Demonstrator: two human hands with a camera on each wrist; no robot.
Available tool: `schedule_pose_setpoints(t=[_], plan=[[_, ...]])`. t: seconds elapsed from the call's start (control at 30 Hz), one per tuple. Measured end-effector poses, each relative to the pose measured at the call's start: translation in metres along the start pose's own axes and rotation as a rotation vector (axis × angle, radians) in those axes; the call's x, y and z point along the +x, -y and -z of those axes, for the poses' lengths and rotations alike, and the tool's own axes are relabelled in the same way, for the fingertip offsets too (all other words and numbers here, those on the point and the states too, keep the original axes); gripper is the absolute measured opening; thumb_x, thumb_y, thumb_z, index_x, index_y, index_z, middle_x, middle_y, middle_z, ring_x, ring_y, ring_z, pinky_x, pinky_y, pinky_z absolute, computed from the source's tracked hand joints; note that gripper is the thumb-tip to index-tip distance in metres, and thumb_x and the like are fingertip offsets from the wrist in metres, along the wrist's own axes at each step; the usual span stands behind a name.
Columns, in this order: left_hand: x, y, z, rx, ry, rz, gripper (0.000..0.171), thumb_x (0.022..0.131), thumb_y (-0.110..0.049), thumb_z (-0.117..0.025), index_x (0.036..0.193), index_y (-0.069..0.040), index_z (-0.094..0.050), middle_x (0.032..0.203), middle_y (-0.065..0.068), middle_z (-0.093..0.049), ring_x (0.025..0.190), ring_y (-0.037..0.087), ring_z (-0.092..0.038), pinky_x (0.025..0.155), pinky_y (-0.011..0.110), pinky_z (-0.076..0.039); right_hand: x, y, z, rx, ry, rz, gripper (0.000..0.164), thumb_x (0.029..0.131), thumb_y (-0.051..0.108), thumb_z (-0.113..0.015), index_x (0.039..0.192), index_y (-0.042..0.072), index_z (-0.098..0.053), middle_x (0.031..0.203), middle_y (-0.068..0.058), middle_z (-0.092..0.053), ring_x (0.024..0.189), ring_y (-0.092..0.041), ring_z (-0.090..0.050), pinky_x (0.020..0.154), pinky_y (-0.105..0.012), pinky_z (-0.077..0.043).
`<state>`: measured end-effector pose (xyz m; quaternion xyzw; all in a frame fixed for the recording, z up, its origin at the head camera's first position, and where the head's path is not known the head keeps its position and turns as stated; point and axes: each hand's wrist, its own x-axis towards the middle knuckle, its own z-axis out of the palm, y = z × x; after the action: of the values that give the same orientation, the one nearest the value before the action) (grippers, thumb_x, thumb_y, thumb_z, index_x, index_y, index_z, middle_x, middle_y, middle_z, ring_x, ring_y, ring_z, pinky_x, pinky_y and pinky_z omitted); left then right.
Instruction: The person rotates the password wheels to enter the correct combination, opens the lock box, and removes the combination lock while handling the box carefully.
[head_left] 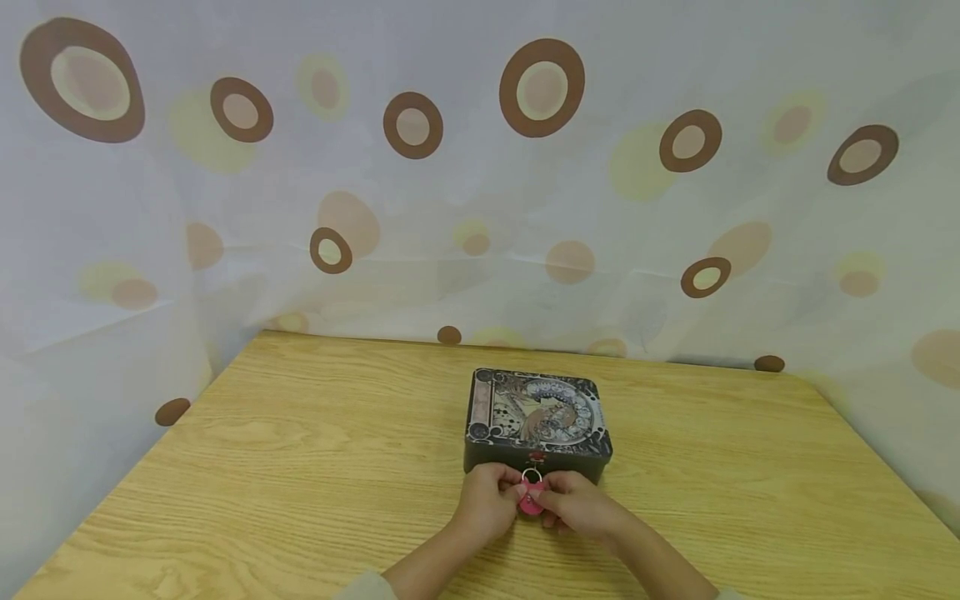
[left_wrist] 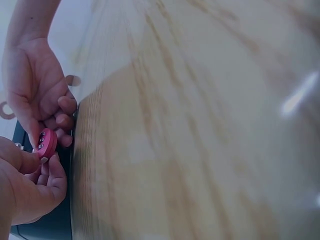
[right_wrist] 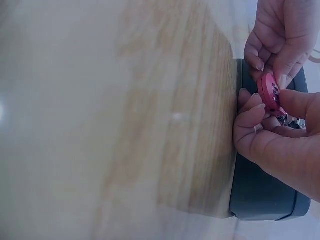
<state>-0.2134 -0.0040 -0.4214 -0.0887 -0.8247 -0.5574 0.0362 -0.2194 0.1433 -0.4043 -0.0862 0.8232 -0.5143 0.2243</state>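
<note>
Both hands hold a small pink combination padlock (head_left: 531,505) in front of a dark, patterned box (head_left: 546,408). My left hand (head_left: 483,500) pinches the padlock's left side between thumb and fingers, while my right hand (head_left: 583,504) grips the right side, thumb on its face. The silver shackle points up toward the red clasp (head_left: 537,457) on the box's front. Number dials show on the pink lock body (left_wrist: 47,144) in the left wrist view. Seen from the right wrist, the lock (right_wrist: 270,93) sits between both sets of fingertips, close to the dark box wall (right_wrist: 260,190).
The box stands on a wood-grain table (head_left: 315,450), its lid down. Behind and at the sides hangs a pale curtain (head_left: 420,208) with brown and yellow circles. The table's back edge runs a short way behind the box.
</note>
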Motion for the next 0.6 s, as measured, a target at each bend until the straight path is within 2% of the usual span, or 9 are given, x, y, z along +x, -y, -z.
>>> schedule_pose_setpoints(t=[0.17, 0.43, 0.6], plan=[[-0.0008, -0.0012, 0.0005, -0.008, -0.003, 0.001, 0.005, 0.080, 0.005, -0.063, 0.078, 0.010, -0.064, 0.067, 0.010, -0.061, 0.059, 0.006, -0.047, 0.050, 0.016, -0.041, -0.0003, -0.0021, 0.0013, 0.016, 0.000, 0.003, 0.021, 0.094, 0.013, -0.046, 0.091, -0.005, -0.056, 0.068, 0.000, -0.051, 0.063, -0.012, -0.048, 0.055, -0.023, -0.038], [-0.0013, -0.0023, 0.0011, -0.043, 0.010, 0.039, 0.006, 0.082, 0.005, -0.062, 0.079, 0.010, -0.064, 0.067, 0.009, -0.059, 0.058, 0.008, -0.048, 0.048, 0.016, -0.041, 0.0007, -0.0045, 0.0031, 0.049, -0.012, 0.015, 0.021, 0.093, 0.011, -0.045, 0.094, -0.007, -0.056, 0.065, 0.002, -0.051, 0.062, -0.010, -0.049, 0.055, -0.022, -0.039], [-0.0010, -0.0014, 0.0012, -0.042, 0.011, 0.040, 0.006, 0.082, 0.004, -0.062, 0.079, 0.010, -0.064, 0.068, 0.009, -0.060, 0.059, 0.008, -0.048, 0.049, 0.016, -0.041, -0.0005, -0.0044, 0.0036, 0.046, -0.004, 0.026, 0.021, 0.093, 0.013, -0.050, 0.094, -0.007, -0.055, 0.067, 0.001, -0.051, 0.063, -0.010, -0.049, 0.055, -0.023, -0.039]])
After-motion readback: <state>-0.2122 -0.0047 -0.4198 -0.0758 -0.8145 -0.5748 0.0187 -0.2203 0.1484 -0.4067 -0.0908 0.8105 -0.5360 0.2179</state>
